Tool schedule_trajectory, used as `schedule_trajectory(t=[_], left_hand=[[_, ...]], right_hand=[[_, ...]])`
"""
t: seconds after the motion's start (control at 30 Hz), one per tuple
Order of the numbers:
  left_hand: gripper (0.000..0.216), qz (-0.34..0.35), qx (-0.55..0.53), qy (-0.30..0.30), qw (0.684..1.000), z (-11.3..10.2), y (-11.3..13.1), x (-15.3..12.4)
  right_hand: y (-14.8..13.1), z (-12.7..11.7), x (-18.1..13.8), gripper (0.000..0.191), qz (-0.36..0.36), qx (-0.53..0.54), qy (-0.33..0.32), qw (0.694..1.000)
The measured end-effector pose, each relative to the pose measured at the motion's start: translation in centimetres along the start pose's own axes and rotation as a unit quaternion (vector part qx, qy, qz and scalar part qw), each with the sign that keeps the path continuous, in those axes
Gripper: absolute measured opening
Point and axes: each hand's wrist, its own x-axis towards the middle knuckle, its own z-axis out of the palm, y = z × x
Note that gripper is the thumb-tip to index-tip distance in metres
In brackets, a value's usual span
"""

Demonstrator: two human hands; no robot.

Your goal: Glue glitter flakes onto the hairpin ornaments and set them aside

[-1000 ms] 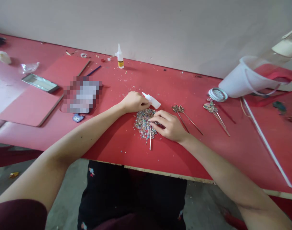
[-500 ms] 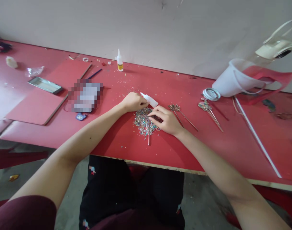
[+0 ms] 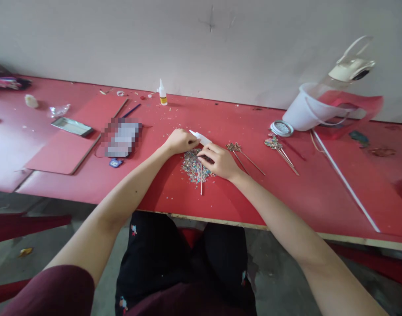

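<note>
Head view: a person bends over a red table (image 3: 168, 202), the right hand's (image 3: 220, 161) fingertips drawn narrow, apparently pinching the upper end of a slim metal pin (image 3: 201, 184) that lies over a pile of glittering flakes (image 3: 189, 169). The left hand (image 3: 180, 141) curls beside a tilted white bottle (image 3: 204, 139); whether it grips the bottle cannot be told.

A sideways sweep of either hand could scatter the loose flakes, and a squeeze on the bottle might spill its contents over them. A loosened pinch could let the pin slip.

The pin's lower end points toward the front edge (image 3: 217, 220), with red surface between. On the right, an ornate hairpin (image 3: 234, 147) near the hand tightens the room; wider space opens behind the hands, toward a standing yellow-labelled bottle (image 3: 163, 94) near the wall (image 3: 174, 44).
</note>
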Motion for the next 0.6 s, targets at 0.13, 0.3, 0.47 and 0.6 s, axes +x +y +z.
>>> schedule_trajectory(t=[0.13, 0.3, 0.47, 0.6], left_hand=[[0.050, -0.019, 0.004, 0.001, 1.000, -0.17, 0.11, -0.11], [0.051, -0.021, 0.003, 0.010, 1.000, 0.10, -0.24, -0.07], [0.052, -0.018, -0.016, 0.027, 0.999, 0.29, -0.64, -0.04], [0.052, -0.025, -0.013, 0.016, 0.999, 0.31, -0.69, 0.05]], right_hand=[[0.16, -0.16, -0.05, 0.014, 0.007, 0.013, 0.013, 1.000], [0.18, -0.05, 0.04, 0.018, -0.027, 0.003, -0.004, 1.000], [0.49, -0.71, -0.18, 0.015, -0.036, 0.042, -0.003, 0.998], [0.24, -0.29, 0.10, 0.016, -0.011, 0.047, 0.031, 0.998]])
